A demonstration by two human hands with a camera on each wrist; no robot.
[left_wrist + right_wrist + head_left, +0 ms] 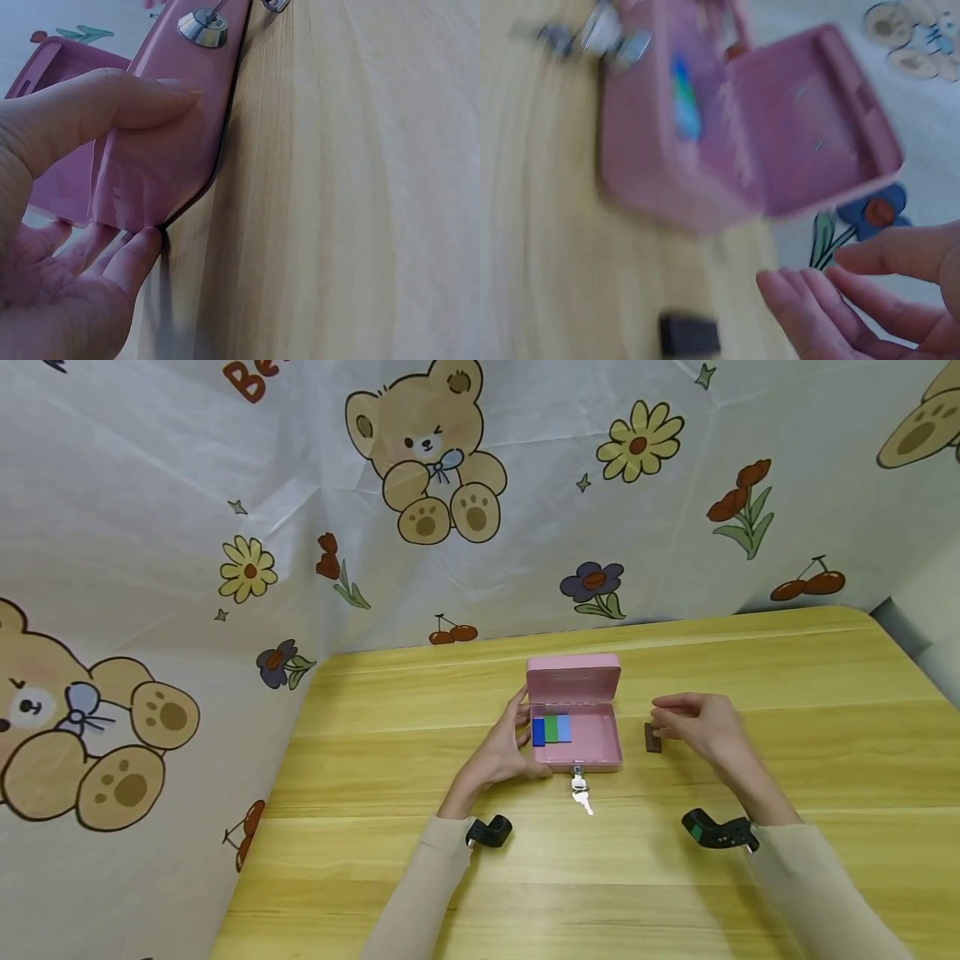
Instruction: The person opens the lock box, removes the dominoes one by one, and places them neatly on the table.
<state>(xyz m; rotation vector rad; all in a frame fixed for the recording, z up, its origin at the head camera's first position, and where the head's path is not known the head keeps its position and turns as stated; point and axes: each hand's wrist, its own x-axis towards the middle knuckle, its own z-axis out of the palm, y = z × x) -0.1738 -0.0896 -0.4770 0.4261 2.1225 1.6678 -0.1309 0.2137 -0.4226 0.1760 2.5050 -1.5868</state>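
Observation:
A small pink metal cash box [576,756] stands on the table with its lid [573,680] raised. Inside, at its left side, a dark blue block [538,732], a green block [551,728] and a light blue block [564,728] lie side by side. My left hand [504,750] grips the box's left end, thumb across the front wall and fingers along the side. Keys [277,4] hang from the round front lock [202,27]. To the right of the box lies a dark brown block [652,738]. Above it my right hand [701,724] hovers, fingers loosely bent and holding nothing.
The wooden table [375,777] ends at a cloth backdrop [525,585] printed with bears and flowers, behind and to the left. Black camera bands circle both wrists, the left band [491,832] and the right band [720,833].

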